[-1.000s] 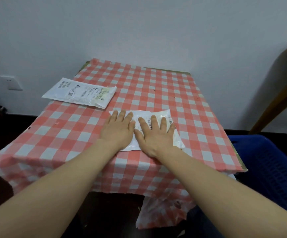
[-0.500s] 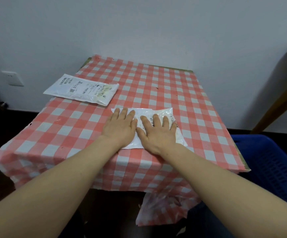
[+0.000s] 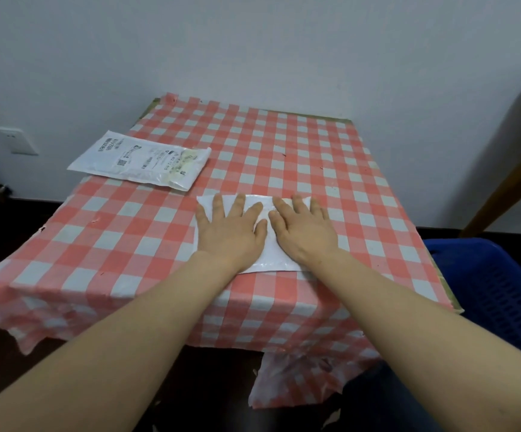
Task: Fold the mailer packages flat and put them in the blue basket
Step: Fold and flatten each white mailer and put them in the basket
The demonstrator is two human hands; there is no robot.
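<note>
A white folded mailer lies near the front middle of the table. My left hand presses flat on its left part, fingers straight and spread. My right hand presses flat on its right part, thumb close to the left hand. A second white mailer with printed labels lies unfolded at the table's back left, partly over the edge. The blue basket stands on the floor to the right of the table.
The table wears a red and white checked cloth that hangs over its front edge. A white wall runs behind, with a socket at the left. A wooden chair leg slants at the far right.
Both hands stayed flat on the folded mailer and slid slightly apart over it. The camera shifted a little.
</note>
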